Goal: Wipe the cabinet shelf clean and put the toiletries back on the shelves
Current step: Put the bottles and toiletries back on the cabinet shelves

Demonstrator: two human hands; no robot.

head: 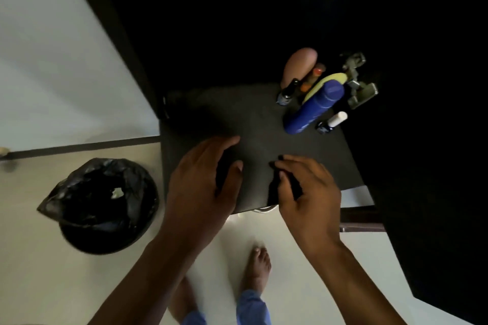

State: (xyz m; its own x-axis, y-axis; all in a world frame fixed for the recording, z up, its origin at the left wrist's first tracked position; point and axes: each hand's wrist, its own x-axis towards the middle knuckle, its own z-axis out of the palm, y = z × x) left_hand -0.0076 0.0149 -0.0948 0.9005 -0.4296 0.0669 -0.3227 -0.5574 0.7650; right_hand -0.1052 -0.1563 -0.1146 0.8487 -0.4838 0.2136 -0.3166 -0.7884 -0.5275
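Item 1, far left: I log a round black bin [105,208] lined with a black bag, standing on the pale floor beside the cabinet; a small pale scrap lies inside it.

Item 2: the dark shelf [253,119], a flat black board running from the cabinet's left wall toward the right, with its near edge over the floor.

Item 3: the left hand [203,182], palm down on the near part of the shelf. Its fingers are curved and its thumb is set apart. Something dark sits under the palm, but I cannot tell whether it is held or is only shadow.

Item 4: the right hand [309,190], just beside the left at the shelf's near edge. Its fingers are bent and pinch a black cloth [280,187], which lies on the board. The cloth's outline is hard to separate from the dark surface.

Item 5, far right corner of the shelf, well apart from both hands: a cluster of toiletries. I count a pink rounded bottle [299,66], a small dark vial [286,93], an orange-capped tube [315,74], a yellow item [326,82], a large blue bottle [314,108], a white-capped stick [334,120] and a grey metal tool [356,82]. They stand touching or close together.

Item 6, bottom centre: two bare feet [257,269] and blue trouser hems on the floor.
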